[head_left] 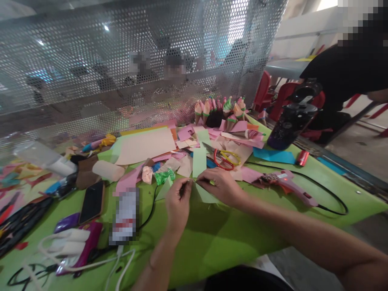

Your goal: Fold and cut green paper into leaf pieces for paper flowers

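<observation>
Both hands meet over the near-middle of the table, fingertips almost touching. My left hand point(178, 200) is closed in a pinch, and my right hand point(220, 185) pinches beside it. Between and under the fingers is a piece of light green paper point(205, 195), which both appear to grip; the exact pinch point is partly hidden. Another light green strip point(199, 162) lies flat just beyond the hands. Scissors with red and yellow handles point(224, 158) rest past my right hand. Crumpled green wrap point(165, 176) sits beyond my left hand.
A pink glue gun point(297, 189) with its black cord lies right. A dark bottle point(292, 121) stands at the right edge. Paper ice cream cones point(218, 108) line the back by a perforated metal panel point(115, 60). Left are a phone point(91, 202) and a power strip point(87, 246).
</observation>
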`<state>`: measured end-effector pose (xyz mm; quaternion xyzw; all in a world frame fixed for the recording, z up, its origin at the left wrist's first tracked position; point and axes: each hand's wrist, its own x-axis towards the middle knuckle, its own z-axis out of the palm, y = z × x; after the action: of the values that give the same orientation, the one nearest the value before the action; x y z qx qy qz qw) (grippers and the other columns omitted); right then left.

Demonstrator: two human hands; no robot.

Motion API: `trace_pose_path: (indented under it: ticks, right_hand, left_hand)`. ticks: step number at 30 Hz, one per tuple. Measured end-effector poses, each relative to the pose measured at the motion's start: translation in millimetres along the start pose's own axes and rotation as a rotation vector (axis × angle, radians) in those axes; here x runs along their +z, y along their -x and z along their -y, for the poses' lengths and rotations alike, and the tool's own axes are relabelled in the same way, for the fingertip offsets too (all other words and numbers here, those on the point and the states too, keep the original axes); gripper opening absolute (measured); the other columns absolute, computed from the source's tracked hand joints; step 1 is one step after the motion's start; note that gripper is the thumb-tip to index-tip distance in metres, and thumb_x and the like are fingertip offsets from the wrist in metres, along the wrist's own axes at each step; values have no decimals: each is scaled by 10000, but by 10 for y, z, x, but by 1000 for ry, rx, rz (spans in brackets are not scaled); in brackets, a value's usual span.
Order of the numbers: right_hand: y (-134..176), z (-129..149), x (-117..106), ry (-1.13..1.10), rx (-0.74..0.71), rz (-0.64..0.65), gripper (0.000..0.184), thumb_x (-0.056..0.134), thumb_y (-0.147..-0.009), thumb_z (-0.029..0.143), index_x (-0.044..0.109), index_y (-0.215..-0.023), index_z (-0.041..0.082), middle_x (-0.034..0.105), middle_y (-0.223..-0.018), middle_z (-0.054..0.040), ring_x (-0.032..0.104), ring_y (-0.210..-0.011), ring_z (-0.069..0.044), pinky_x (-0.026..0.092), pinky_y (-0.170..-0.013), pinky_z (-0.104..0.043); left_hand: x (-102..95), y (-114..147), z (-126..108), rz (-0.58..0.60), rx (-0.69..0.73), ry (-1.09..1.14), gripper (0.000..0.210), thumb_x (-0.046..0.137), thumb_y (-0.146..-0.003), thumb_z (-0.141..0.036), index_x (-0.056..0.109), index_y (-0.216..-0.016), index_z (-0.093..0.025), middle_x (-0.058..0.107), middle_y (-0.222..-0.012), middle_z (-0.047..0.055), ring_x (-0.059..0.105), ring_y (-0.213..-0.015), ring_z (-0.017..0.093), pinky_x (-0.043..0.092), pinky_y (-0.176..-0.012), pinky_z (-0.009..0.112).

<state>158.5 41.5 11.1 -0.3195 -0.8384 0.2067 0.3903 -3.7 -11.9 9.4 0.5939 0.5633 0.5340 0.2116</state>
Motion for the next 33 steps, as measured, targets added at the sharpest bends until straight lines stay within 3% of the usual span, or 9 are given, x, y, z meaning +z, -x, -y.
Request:
trace_pose_path:
  ticks: [4, 8, 17, 22, 28, 33]
  right_hand:
    - [-26, -10, -76, 23, 78, 39, 124, 602, -897, 200, 674, -799, 177, 713, -773, -39, 640, -707, -159, 419, -639, -242]
    - [-47, -31, -126, 1, 134, 43, 126, 594, -898, 214, 665, -800, 180, 711, -771, -29, 636, -700, -152, 412, -627, -234]
    - [-54, -45, -141, -243, 200, -94, 179, 556, -911, 303, 659, -828, 181, 684, -733, -16, 614, -668, -138, 450, -610, -231]
    - [-28, -9, -111, -313, 153, -58, 189, 639, -871, 336, 679, -969, 179, 711, -851, -44, 645, -760, -155, 496, -674, -254]
    - [-24, -44, -59, -185, 181, -54, 180, 655, -876, 325, 672, -771, 180, 701, -741, -26, 623, -670, -141, 466, -625, -240]
    - [-32, -54, -96, -44, 174, 22, 123, 619, -900, 245, 666, -805, 184, 707, -772, -25, 631, -696, -144, 438, -633, -231]
  left_hand:
    - [-78, -58, 42, -138, -58, 2, 259, 579, -863, -430, 656, -789, -194, 655, -725, 6, 581, -686, 151, 467, -657, 247]
    - [-132, -92, 79, -186, -95, 11, 304, 588, -845, -482, 672, -798, -193, 649, -724, 4, 579, -699, 160, 466, -659, 256]
    - [-137, -129, 233, -285, -270, 159, 322, 626, -809, -504, 666, -829, -185, 636, -740, -8, 559, -735, 154, 440, -661, 244]
    - [-123, -121, 197, -258, -300, 160, 334, 619, -809, -515, 659, -826, -184, 630, -743, -10, 552, -736, 156, 438, -662, 248]
    - [-108, -80, 108, -160, -184, 56, 303, 584, -853, -486, 648, -802, -195, 624, -741, -11, 560, -737, 158, 447, -692, 252]
    - [-103, -87, 124, -148, -167, 45, 321, 574, -858, -500, 648, -803, -193, 624, -736, -2, 555, -724, 163, 455, -673, 255]
